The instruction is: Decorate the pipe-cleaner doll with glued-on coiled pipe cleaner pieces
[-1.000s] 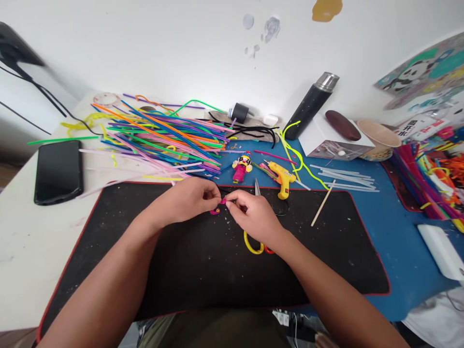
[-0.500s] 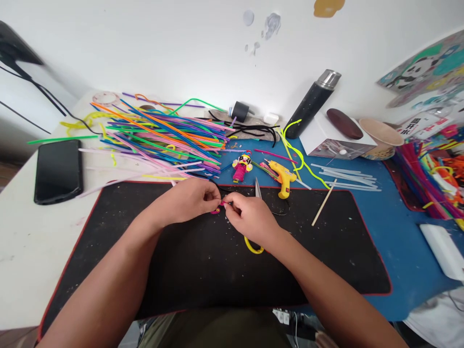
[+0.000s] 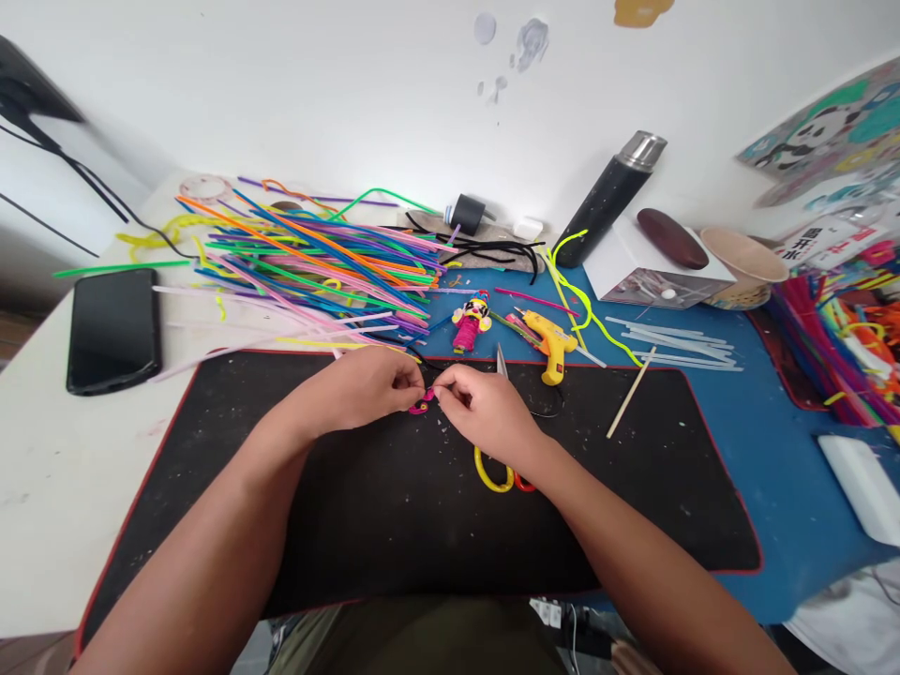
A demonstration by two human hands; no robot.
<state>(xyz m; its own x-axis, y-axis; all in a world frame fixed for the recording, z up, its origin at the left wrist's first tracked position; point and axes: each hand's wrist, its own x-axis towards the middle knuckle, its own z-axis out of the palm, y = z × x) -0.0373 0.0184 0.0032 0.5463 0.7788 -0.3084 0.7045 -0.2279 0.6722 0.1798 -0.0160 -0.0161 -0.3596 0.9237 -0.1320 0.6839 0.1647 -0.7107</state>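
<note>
Between my fingertips, over the black mat point(image 3: 394, 525), is a small curled piece of magenta pipe cleaner point(image 3: 420, 408) with a tiny yellow spot. My left hand point(image 3: 380, 384) pinches it from the left. From the right, the thumb and forefinger of my right hand point(image 3: 485, 408) pinch its other end. Scissors point(image 3: 493, 473) with yellow and red handles lie partly hidden under my right hand. Just beyond my hands lies a small pipe-cleaner figure point(image 3: 467, 333) with a magenta body. A yellow hot glue gun point(image 3: 555, 353) lies to its right.
Many coloured pipe cleaners point(image 3: 316, 262) are heaped at the back left, near a black phone point(image 3: 113, 330). Glue sticks point(image 3: 679, 342) and a wooden stick point(image 3: 631, 394) lie to the right. A black thermos point(image 3: 608, 202) stands behind, beside a white box point(image 3: 653, 267).
My right hand has shifted very slightly, and more of the magenta piece shows between my fingers. The red scissor handle has come into sight. The whole view has moved a little.
</note>
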